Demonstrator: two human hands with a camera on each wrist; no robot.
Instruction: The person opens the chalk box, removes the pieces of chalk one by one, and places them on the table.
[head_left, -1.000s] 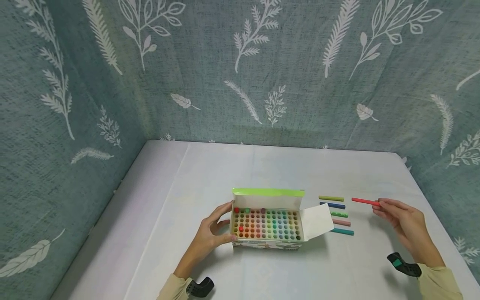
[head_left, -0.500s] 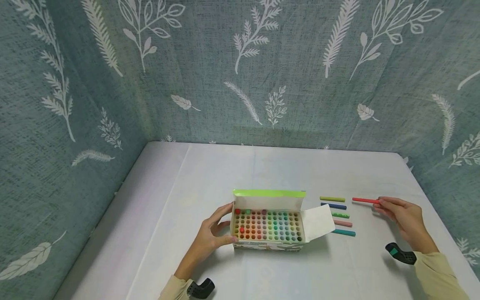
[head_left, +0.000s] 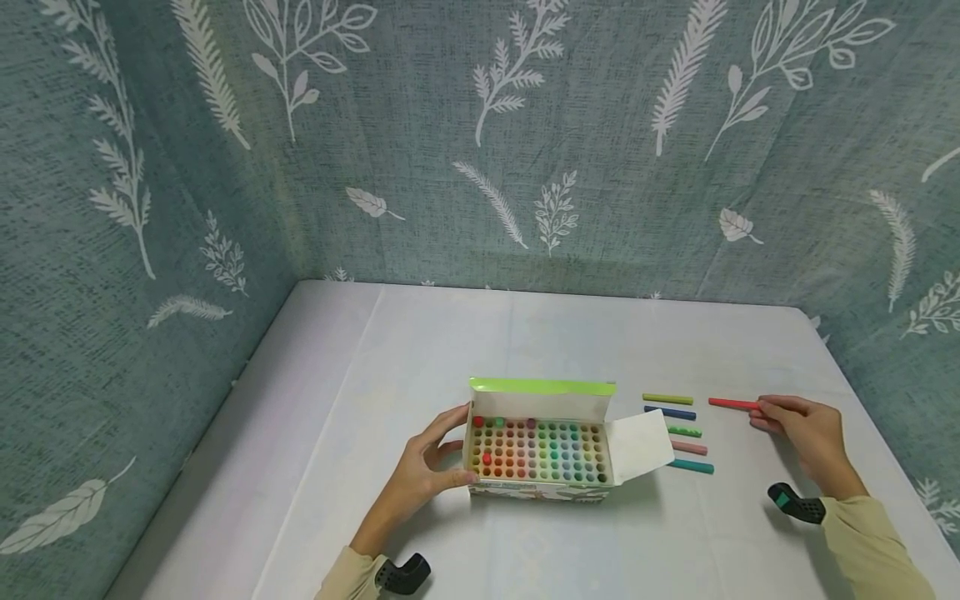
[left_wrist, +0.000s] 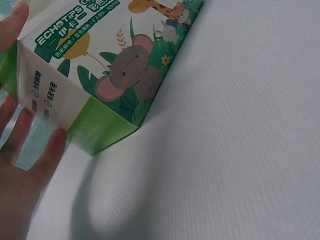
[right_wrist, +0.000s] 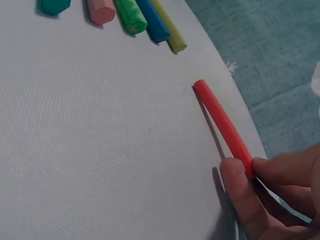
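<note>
My left hand (head_left: 422,468) grips the left end of an open cardboard box (head_left: 536,493), its thumb at the front corner and its fingers behind. In the left wrist view the box (left_wrist: 80,110) shows an elephant print. Inside, a holed insert (head_left: 562,450) bears several coloured chalk sticks, including two red ones at the left; most other holes look unfilled. On the right, my right hand (head_left: 810,437) pinches one end of a red chalk stick (head_left: 731,404) between thumb and fingers. In the right wrist view, the far end of the red chalk stick (right_wrist: 220,117) meets its shadow on the table.
Several chalk sticks lie in a column between box and right hand: olive (head_left: 667,399), blue (head_left: 670,412), green (head_left: 684,432), pink (head_left: 690,447) and teal (head_left: 692,466). The box's white side flap (head_left: 637,446) overhangs some ends. Leaf-patterned cloth (head_left: 420,200) backs the white table (head_left: 420,350).
My right hand has lowered slightly, bringing the red chalk stick from tilted to nearly level at the table. The left hand still holds the box in place.
</note>
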